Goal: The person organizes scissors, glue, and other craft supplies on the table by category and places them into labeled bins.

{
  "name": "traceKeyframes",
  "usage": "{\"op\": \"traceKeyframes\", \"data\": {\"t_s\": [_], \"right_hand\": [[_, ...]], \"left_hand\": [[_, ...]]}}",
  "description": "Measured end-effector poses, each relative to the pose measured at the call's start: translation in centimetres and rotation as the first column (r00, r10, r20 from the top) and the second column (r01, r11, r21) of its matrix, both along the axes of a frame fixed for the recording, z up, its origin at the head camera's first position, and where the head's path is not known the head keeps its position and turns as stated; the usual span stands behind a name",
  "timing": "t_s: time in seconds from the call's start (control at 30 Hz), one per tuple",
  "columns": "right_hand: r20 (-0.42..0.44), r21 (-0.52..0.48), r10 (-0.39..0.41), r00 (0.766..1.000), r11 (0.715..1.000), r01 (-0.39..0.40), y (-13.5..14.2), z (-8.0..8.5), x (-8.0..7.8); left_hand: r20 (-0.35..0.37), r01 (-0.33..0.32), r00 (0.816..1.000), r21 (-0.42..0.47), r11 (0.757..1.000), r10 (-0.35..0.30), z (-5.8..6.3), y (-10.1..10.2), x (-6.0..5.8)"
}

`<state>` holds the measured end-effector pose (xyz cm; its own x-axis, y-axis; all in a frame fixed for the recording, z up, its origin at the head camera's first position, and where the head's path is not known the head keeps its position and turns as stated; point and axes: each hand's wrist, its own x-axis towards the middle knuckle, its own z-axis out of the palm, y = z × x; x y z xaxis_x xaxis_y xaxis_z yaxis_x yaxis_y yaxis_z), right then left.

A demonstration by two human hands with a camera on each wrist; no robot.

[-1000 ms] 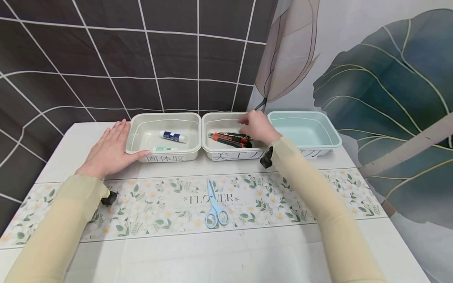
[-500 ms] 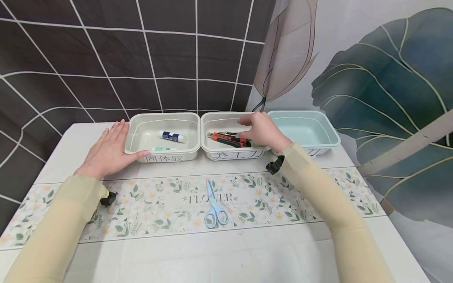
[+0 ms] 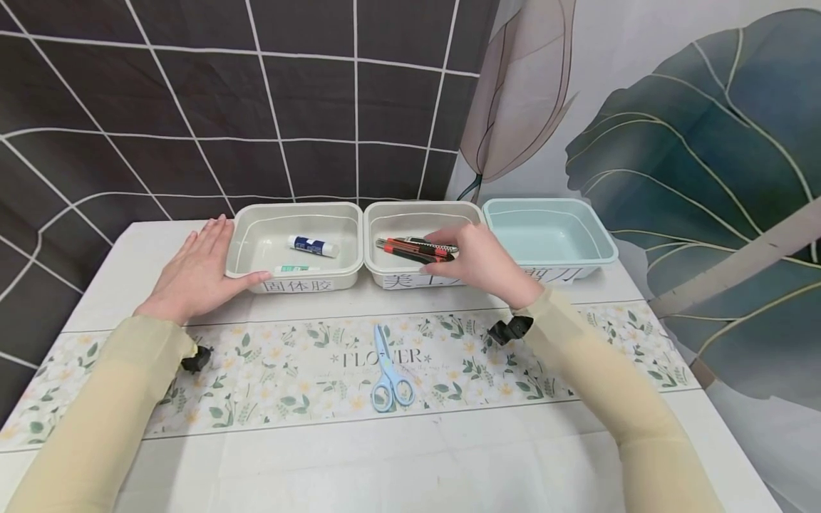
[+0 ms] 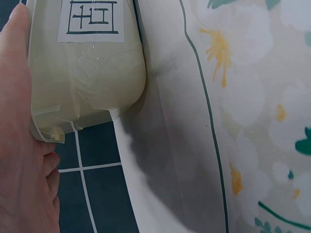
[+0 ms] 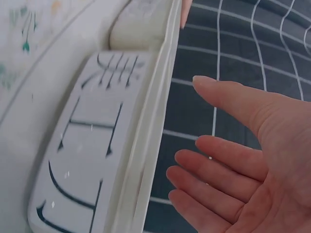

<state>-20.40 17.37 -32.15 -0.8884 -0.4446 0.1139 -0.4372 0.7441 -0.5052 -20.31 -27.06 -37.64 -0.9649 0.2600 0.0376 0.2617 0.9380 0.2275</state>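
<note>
My left hand (image 3: 192, 271) rests with straight fingers along the left end of the left cream bin (image 3: 295, 207), thumb across its front corner. That bin holds a blue-and-white glue stick (image 3: 312, 246) and a green-and-white stick (image 3: 295, 269). Over the right part of the middle cream bin (image 3: 417, 205), my right hand (image 3: 487, 263) has its thumb and fingers spread beside several red-and-black utility knives (image 3: 410, 249). The right wrist view shows that hand (image 5: 252, 160) with nothing between thumb and fingers. Light blue scissors (image 3: 386, 376) lie on the table in front of the bins.
To the right stands a pale blue bin (image 3: 545, 239) with nothing inside. All three bins carry paper labels in Chinese characters on their fronts. A flowered strip (image 3: 269, 381) crosses the white table (image 3: 308, 470). Dark gridded cloth (image 3: 308, 92) hangs behind the bins.
My right hand has shifted toward me and slightly right, from the middle bin's back side to near its front rim. The left hand stays where it was.
</note>
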Motion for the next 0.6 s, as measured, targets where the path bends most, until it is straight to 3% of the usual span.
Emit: {"op": "traceKeyframes", "data": {"t_s": [0.3, 0.6], "right_hand": [[-0.007, 0.027, 0.063, 0.998, 0.998, -0.063, -1.2, -1.1, 2.9], [-0.025, -0.021, 0.102, 0.994, 0.994, -0.103, -2.1, -2.2, 5.1]], "left_hand": [[0.009, 0.0, 1.0, -0.001, 1.0, 0.0, 0.1, 0.0, -0.1], [0.011, -0.002, 1.0, -0.003, 1.0, 0.002, 0.0, 0.0, 0.0]]}}
